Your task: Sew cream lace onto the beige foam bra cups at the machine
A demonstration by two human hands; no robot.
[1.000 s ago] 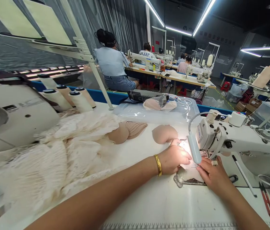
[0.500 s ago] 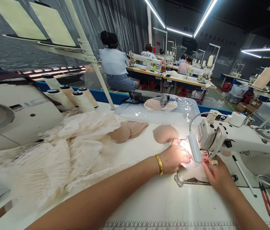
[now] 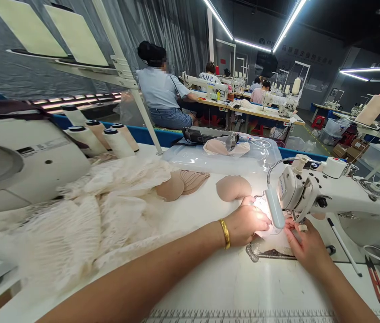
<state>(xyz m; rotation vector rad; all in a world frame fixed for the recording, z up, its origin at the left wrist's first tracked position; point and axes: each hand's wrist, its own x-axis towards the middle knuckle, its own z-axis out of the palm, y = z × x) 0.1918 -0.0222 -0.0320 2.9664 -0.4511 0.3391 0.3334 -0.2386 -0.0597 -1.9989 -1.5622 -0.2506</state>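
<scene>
My left hand [image 3: 249, 222], a gold bangle on its wrist, is closed with curled fingers on a pale fabric piece [image 3: 260, 204] under a bright lamp [image 3: 274, 208]. Close to the needle area of a white sewing machine [image 3: 333, 190], my right hand [image 3: 307, 244] pinches the fabric's right side. The lamp and machine head hide some of the fingertips and cloth. Just behind my left hand lies a beige moulded cup [image 3: 233, 187]. Another beige cup [image 3: 170, 186] and a pleated one [image 3: 194, 181] lie farther left.
Cream ruffled fabric [image 3: 116, 224] is heaped on the left, near thread cones [image 3: 85, 139] and a second machine [image 3: 24, 161]. Red-handled thread snips [image 3: 377, 282] and a pen [image 3: 344, 246] lie right. A clear plastic bin lid [image 3: 190, 157] is behind. A co-worker [image 3: 165, 96] sits beyond.
My hands and the fabric have hardly moved. The view has shifted very slightly. The seated co-worker ahead has turned a little to the right, and a forearm now shows on their table.
</scene>
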